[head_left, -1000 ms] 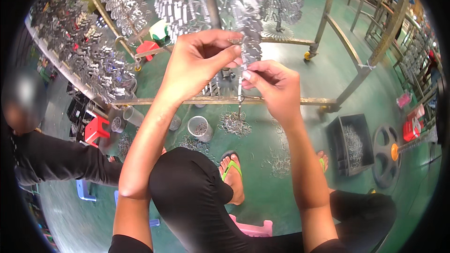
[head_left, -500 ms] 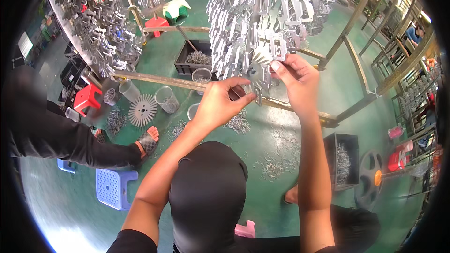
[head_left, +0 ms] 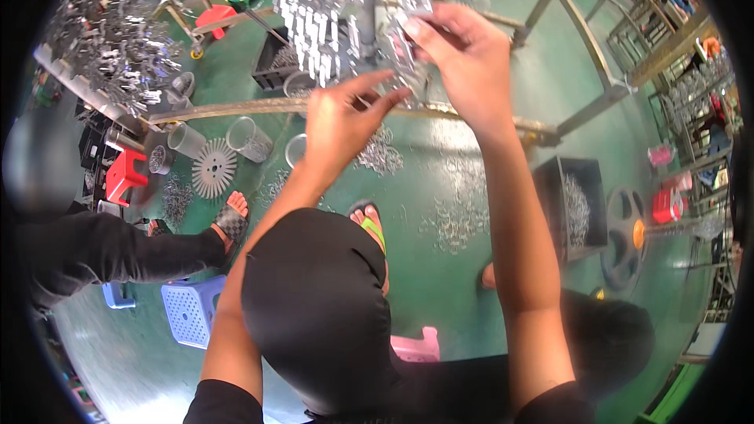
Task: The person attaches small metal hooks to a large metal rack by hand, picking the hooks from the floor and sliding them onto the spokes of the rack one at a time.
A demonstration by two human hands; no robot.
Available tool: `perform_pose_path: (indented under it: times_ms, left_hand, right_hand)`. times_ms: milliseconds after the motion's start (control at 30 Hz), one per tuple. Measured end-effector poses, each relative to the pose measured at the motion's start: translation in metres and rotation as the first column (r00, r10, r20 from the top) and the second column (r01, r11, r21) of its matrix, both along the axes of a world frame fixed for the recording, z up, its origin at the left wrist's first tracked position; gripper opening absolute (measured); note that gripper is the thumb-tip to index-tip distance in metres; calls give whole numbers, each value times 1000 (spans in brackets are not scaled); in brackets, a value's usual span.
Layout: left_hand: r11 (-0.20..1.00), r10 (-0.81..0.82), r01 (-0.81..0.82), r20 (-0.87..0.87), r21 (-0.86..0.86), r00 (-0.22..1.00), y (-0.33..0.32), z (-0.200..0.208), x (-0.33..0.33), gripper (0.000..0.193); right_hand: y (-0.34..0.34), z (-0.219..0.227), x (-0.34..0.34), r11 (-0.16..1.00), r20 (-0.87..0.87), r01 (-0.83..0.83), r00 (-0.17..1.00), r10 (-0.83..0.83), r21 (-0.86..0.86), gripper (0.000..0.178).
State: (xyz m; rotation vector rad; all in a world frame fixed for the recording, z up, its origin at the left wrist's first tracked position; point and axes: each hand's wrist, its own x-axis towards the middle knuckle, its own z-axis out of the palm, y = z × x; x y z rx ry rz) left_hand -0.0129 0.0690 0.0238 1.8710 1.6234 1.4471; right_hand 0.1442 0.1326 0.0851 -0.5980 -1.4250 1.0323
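Metal pc [head_left: 397, 47] at R grip's [head_left: 470, 67] fingertips, prob. pinched; blurry.

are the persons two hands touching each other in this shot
Apart. The head view shows it: the left hand sits lower and to the left of the right hand, with a visible gap between them.

A glossy green floor [head_left: 452, 310] is spreading across the room, and a white glare [head_left: 149, 392] is gleaming off it at the lower left. A blue stool [head_left: 187, 316] is standing nearby, a pink stool [head_left: 418, 348] (partly hidden) is showing at the bottom centre, and a red stool [head_left: 124, 177] is sitting at the left. A worn frame [head_left: 585, 43] is slanting through the upper right, while racks [head_left: 691, 102] are crowding the right edge.
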Motion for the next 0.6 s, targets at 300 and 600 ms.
perform_pose_path:
  times_ms: [300, 600]
  left_hand:
    - [1000, 13, -14, 42, 24, 999, 3, 8, 8, 28]
    - [997, 73, -71, -89, 24, 993, -4, 16, -12, 27]
  right_hand:
    - [1, -8, -8, 998, -73, -66, 995, 64, -24, 16]
    - [-23, -140, 52, 869, 442, 455, 750, -492, 195, 17]
